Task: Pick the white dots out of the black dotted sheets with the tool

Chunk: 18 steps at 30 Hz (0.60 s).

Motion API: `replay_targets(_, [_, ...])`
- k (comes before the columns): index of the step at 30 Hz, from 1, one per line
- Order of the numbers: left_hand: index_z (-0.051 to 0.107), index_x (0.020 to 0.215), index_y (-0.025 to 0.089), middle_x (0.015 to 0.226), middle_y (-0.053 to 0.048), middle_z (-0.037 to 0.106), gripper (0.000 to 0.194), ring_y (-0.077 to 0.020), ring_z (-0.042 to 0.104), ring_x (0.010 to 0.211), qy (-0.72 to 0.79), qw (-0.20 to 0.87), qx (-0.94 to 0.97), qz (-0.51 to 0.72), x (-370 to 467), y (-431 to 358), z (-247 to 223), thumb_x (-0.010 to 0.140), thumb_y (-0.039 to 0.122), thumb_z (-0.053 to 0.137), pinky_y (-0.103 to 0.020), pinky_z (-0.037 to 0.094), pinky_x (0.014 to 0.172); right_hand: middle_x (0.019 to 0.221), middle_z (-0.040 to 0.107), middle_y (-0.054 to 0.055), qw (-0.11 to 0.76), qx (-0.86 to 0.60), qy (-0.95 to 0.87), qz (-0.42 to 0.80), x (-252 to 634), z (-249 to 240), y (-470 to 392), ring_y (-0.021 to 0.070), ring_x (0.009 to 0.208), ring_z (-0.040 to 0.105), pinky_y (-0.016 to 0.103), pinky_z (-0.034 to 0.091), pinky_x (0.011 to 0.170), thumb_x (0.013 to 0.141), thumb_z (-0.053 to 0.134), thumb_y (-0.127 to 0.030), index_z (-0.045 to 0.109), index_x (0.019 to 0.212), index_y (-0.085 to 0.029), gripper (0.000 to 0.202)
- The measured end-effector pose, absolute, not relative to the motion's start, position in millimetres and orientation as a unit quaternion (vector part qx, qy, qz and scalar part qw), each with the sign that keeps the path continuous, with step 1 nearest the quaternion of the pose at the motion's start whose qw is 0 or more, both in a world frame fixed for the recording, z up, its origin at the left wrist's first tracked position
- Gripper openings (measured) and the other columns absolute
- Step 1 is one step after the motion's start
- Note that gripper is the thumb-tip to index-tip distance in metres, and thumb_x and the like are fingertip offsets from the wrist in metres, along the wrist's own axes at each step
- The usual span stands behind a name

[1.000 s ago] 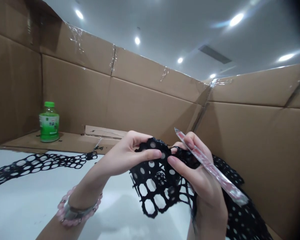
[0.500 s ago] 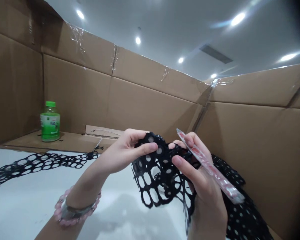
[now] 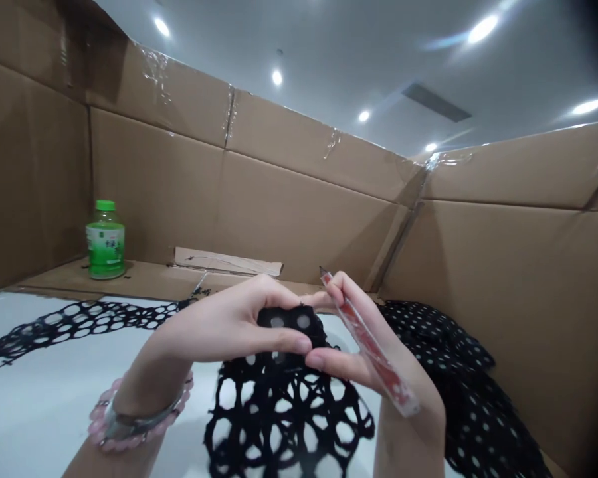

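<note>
Left hand [image 3: 229, 328] clamped on black holed cloth [image 3: 279, 405], raised above the white surface [image 3: 40, 398] toward its near edge. Right hand [image 3: 359, 369] closed round slim red tool [image 3: 373, 344], point up; thumb tips just beside each other at cloth. Dotted black fabric [image 3: 483, 411] heaped along right edge.

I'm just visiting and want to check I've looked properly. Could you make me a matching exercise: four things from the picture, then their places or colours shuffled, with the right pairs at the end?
Things
1. Bottle
2. Bead bracelet
3. Slim pointed tool
4. Heap of dotted fabric

Places and colours
A. In the right hand
B. Pink, around the left wrist
C. Black, lying at the right
D. Green, standing at the back left

Right pairs: 1-D, 2-B, 3-A, 4-C
</note>
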<state>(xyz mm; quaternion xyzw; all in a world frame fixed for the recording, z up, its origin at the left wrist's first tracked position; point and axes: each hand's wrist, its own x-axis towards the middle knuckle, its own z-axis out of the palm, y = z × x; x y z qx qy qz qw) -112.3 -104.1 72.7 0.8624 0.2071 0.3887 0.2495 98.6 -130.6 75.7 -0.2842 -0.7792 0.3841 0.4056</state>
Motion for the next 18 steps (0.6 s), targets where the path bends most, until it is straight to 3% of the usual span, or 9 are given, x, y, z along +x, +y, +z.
replay_targets(4, [0.068, 0.068, 0.018, 0.056, 0.002, 0.052, 0.029, -0.0107, 0.047, 0.048, 0.237, 0.284, 0.866, 0.335, -119.5, -106.9, 75.7, 0.077, 0.045, 0.069, -0.018, 0.038, 0.041, 0.083, 0.055, -0.005, 0.385, -0.303, -0.764, 0.420, 93.6, 74.4, -132.1, 0.0138, 0.077, 0.055, 0.029, 0.049, 0.072, 0.073, 0.077, -0.020, 0.039, 0.085, -0.027, 0.040])
replay_targets(8, [0.066, 0.067, 0.017, 0.055, 0.003, 0.050, 0.024, -0.0096, 0.044, 0.047, 0.241, 0.319, 0.860, 0.316, -123.1, -106.3, 77.0, 0.074, 0.039, 0.071, -0.017, 0.034, 0.039, 0.083, 0.058, -0.006, 0.452, -0.294, -0.715, 0.444, 82.4, 70.6, -138.3, 0.0109, 0.072, 0.051, 0.023, 0.046, 0.068, 0.069, 0.082, -0.022, 0.038, 0.085, -0.027, 0.047])
replay_targets(12, [0.068, 0.069, 0.017, 0.056, 0.002, 0.054, 0.022, -0.0100, 0.047, 0.048, 0.242, 0.334, 0.848, 0.332, -127.3, -101.3, 75.4, 0.075, 0.038, 0.069, -0.017, 0.036, 0.040, 0.079, 0.056, -0.007, 0.518, -0.309, -0.672, 0.430, 70.4, 69.0, -142.1, 0.0097, 0.064, 0.045, 0.022, 0.042, 0.060, 0.073, 0.079, -0.026, 0.037, 0.084, -0.027, 0.043])
replay_targets(18, [0.071, 0.070, 0.017, 0.060, -0.001, 0.061, 0.024, -0.0131, 0.056, 0.055, 0.200, 0.328, 0.850, 0.361, -131.9, -95.7, 74.5, 0.074, 0.041, 0.073, -0.020, 0.048, 0.050, 0.072, 0.057, -0.007, 0.471, -0.265, -0.681, 0.494, 66.1, 69.7, -133.3, 0.0093, 0.055, 0.040, 0.023, 0.038, 0.052, 0.064, 0.082, -0.026, 0.033, 0.080, -0.027, 0.052])
